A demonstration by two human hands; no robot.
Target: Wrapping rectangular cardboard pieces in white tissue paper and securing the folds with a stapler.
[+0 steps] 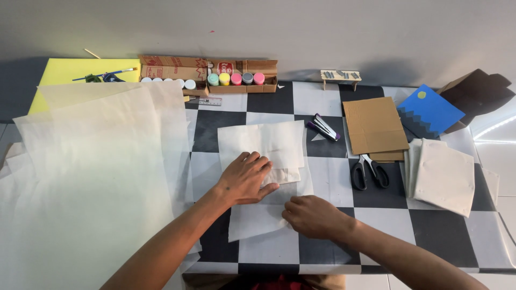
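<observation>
- Step: folding/creasing a white paper sheet (263, 147) at bench (430, 231) centre, judging by the hands.
- Left hand (244, 180): flat, fingers spread, pressing the folded layers down; grips nothing.
- Right hand (312, 215): curled at the sheet's lower edge; pinch hidden, can't tell.
- Next needs: the left as anchor, edges aligned.
- Scissors (368, 173) lie right of the sheet.

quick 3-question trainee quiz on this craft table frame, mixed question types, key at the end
1. True or false: the left hand lies flat on the white paper.
2. Which lies just right of the scissors? A) paint jars B) stack of white sheets C) stapler
3. Fill in: the right hand rests, fingers curled, at the paper's ____ edge.

Key: 1 true; 2 B; 3 near (lower)
</observation>
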